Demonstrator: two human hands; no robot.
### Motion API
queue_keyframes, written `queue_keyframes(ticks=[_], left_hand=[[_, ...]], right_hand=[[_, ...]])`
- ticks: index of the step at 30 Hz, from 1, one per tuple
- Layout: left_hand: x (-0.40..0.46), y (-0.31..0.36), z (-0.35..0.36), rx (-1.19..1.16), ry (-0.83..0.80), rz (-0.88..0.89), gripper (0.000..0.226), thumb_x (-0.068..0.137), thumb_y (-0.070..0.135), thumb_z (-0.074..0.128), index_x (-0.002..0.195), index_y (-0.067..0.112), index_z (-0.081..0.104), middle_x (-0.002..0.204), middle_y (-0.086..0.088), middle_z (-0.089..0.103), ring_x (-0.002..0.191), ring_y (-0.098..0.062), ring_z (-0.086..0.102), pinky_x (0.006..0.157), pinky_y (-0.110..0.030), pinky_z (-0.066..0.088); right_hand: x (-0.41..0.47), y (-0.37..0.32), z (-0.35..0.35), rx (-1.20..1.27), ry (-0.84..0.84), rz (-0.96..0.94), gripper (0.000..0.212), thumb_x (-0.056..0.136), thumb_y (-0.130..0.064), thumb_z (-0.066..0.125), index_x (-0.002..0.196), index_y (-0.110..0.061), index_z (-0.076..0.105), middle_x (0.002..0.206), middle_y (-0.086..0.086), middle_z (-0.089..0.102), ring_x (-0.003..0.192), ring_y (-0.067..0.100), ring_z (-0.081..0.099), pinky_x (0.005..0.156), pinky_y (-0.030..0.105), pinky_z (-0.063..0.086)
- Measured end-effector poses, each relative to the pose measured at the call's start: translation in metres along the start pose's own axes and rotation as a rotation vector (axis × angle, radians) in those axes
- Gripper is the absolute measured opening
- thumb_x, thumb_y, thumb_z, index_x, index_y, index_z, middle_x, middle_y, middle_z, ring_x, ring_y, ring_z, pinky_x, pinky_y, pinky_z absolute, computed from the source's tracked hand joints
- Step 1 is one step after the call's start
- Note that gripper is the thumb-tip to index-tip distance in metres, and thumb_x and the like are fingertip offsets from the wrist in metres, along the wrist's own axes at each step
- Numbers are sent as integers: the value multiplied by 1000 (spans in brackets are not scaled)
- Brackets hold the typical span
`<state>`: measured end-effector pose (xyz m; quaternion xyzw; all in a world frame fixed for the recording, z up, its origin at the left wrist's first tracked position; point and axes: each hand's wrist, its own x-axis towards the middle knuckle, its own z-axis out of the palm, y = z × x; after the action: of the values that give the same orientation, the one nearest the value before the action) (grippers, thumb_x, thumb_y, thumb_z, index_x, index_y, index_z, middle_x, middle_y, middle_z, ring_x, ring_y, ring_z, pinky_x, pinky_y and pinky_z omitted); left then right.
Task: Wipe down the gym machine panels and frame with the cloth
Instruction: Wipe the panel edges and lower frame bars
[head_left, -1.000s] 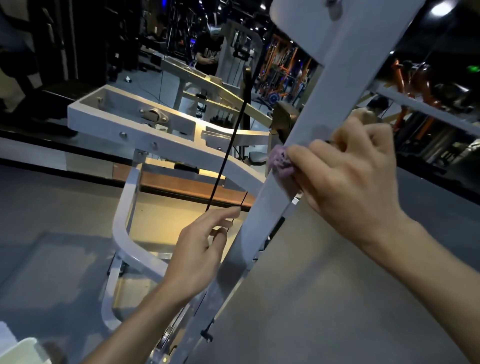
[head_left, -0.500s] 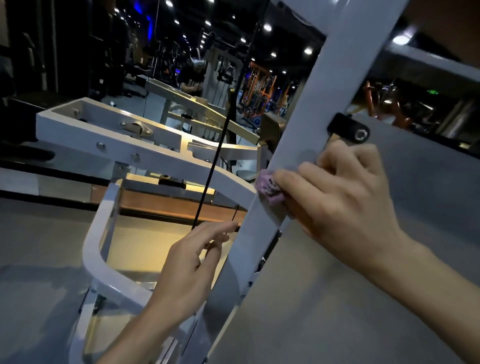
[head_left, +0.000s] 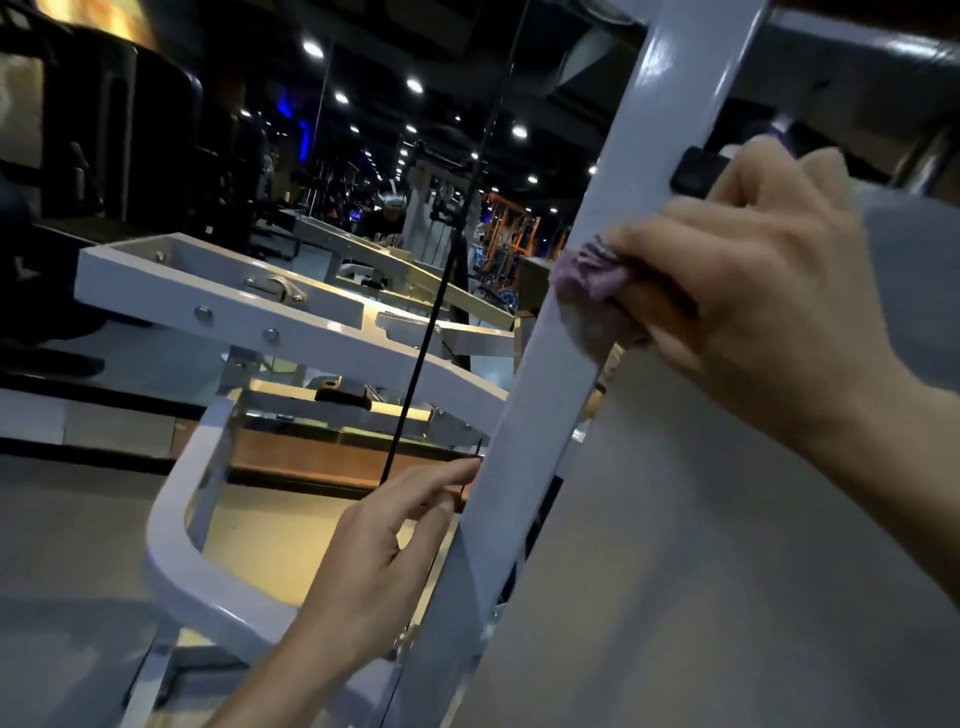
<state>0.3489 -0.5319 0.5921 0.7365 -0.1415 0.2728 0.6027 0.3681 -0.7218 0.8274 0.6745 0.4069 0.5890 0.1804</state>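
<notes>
- Gripping the bunched purple cloth (head_left: 589, 278) in curled fingers, the right hand (head_left: 748, 291) pressed it against the white frame upright (head_left: 558, 374), just below a black bracket (head_left: 693, 171).
- The left hand (head_left: 374, 561) hung with straight, relaxed fingers beside the upright, near the black cable (head_left: 431, 322), holding nothing.
- Firm, even pressure along the whole painted face would likely clean best.

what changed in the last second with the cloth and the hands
The right hand has slid the purple cloth up the slanted white frame bar, toward the black bracket, which was out of sight a second ago. Nothing was taken hold of or let go. The left hand stays lower down beside the bar, fingers extended near the black cable.
</notes>
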Motion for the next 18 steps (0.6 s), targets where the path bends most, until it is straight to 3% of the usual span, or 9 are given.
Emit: queue_keyframes(ticks=[6, 8, 11, 15, 18], left_hand=[[2, -19, 6, -52, -14, 45, 29, 106, 42, 51, 129, 58, 61, 129, 29, 65, 124, 0, 59, 96, -31, 51], [4, -24, 9, -72, -31, 34, 31, 104, 43, 50, 127, 64, 57, 129, 32, 64, 124, 3, 58, 97, -29, 52], [5, -31, 14, -161, -49, 29, 28, 103, 51, 50, 128, 59, 59, 132, 26, 65, 128, -3, 58, 100, -34, 53], [5, -37, 16, -216, -72, 46, 31, 107, 41, 50, 134, 46, 63, 133, 20, 66, 128, -6, 60, 99, -35, 52], [7, -40, 16, -220, -92, 59, 32, 104, 49, 51, 134, 50, 61, 134, 22, 65, 128, -5, 59, 98, -33, 53]], right_hand=[[-16, -20, 13, -9, 46, -79, 33, 108, -35, 51, 89, -17, 71, 73, -1, 64, 75, 28, 46, 72, 41, 30], [-10, -9, 6, -41, 38, -49, 41, 109, -43, 46, 93, -16, 72, 75, 1, 65, 77, 29, 45, 73, 39, 25], [-3, -6, 2, -42, 45, 14, 47, 109, -49, 41, 98, -14, 71, 77, 3, 67, 79, 28, 42, 74, 38, 22], [-17, -29, 16, -48, 52, -120, 36, 109, -38, 49, 88, -16, 71, 72, 0, 63, 75, 27, 47, 71, 40, 30], [-9, -17, 8, -88, 45, -56, 47, 110, -47, 39, 96, -16, 71, 77, 3, 66, 78, 30, 46, 72, 41, 29]])
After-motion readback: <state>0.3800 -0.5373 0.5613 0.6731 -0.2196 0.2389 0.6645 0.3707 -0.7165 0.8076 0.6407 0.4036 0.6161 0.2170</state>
